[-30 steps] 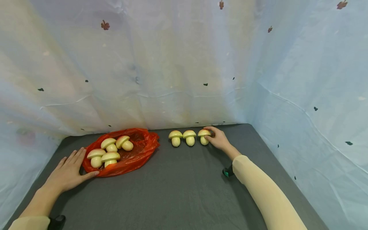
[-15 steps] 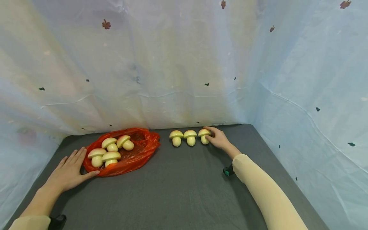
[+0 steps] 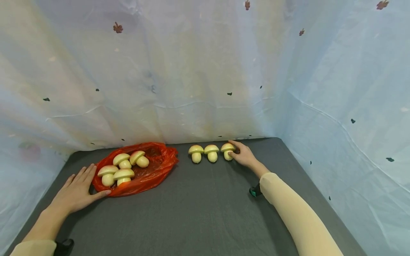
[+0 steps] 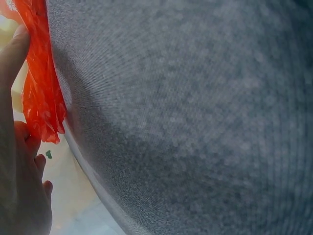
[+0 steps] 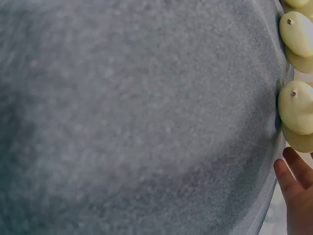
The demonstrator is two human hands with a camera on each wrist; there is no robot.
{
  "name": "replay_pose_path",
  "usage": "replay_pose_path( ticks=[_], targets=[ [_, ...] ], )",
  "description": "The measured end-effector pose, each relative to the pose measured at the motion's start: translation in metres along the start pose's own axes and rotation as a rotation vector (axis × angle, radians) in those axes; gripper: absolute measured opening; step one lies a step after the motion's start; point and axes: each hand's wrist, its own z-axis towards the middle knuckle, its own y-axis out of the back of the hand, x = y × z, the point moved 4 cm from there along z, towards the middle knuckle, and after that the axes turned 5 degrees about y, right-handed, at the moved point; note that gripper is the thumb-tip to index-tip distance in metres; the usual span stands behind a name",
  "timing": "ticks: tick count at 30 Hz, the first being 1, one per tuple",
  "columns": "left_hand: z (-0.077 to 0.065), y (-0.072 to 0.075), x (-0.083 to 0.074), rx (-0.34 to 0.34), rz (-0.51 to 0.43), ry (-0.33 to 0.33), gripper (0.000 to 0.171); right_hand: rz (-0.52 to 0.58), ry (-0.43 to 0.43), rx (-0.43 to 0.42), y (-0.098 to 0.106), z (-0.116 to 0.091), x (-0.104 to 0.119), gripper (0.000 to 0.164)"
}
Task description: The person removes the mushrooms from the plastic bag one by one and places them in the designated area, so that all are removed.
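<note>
My left hand lies with its fingers spread at the left side of a red plastic bag. Its thumb touches the bag's near edge, also seen in the left wrist view. Inside the open bag lie several mushrooms, one near the front rim. At the right end of a row of 3 pale yellow-green mushrooms, my right hand holds one mushroom by the cap and stem, thumb against the stem. In the right wrist view its fingers are close beside that mushroom.
Two more mushrooms, the left one and the middle one, stand in line near the back edge of the dark grey table. A pale patterned sheet hangs behind and along both sides.
My right hand's upper fingertip has shifted slightly right along the mushroom's cap. The left hand, the bag and the other mushrooms have stayed in place.
</note>
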Motion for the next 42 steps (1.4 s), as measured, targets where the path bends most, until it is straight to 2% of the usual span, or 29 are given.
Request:
replay_pose_path(
  ticks=[11, 15, 24, 28, 32, 38, 42],
  targets=[
    [0.000, 0.001, -0.001, -0.005, 0.006, -0.003, 0.126, 0.020, 0.019, -0.037, 0.008, -0.006, 0.004, 0.065],
    [-0.001, 0.000, -0.001, -0.002, 0.003, -0.005, 0.126, 0.002, 0.058, -0.067, 0.011, -0.006, 0.013, 0.063],
    [0.000, -0.002, 0.001, -0.012, 0.007, -0.005, 0.126, 0.035, 0.235, -0.115, 0.002, 0.001, 0.059, 0.059],
    [0.000, -0.002, 0.001, -0.008, 0.007, -0.005, 0.126, 0.043, 0.307, -0.113, -0.008, 0.003, 0.081, 0.059],
    [-0.001, -0.001, 0.000, -0.001, 0.003, -0.005, 0.125, 0.098, 0.376, -0.093, -0.019, 0.005, 0.104, 0.060],
    [-0.001, 0.000, 0.000, -0.005, 0.008, -0.005, 0.125, 0.158, 0.499, -0.107, -0.038, 0.009, 0.136, 0.061],
    [0.000, -0.001, 0.000, -0.008, 0.012, -0.006, 0.126, 0.184, 0.529, -0.089, -0.052, 0.012, 0.155, 0.060]
  ],
)
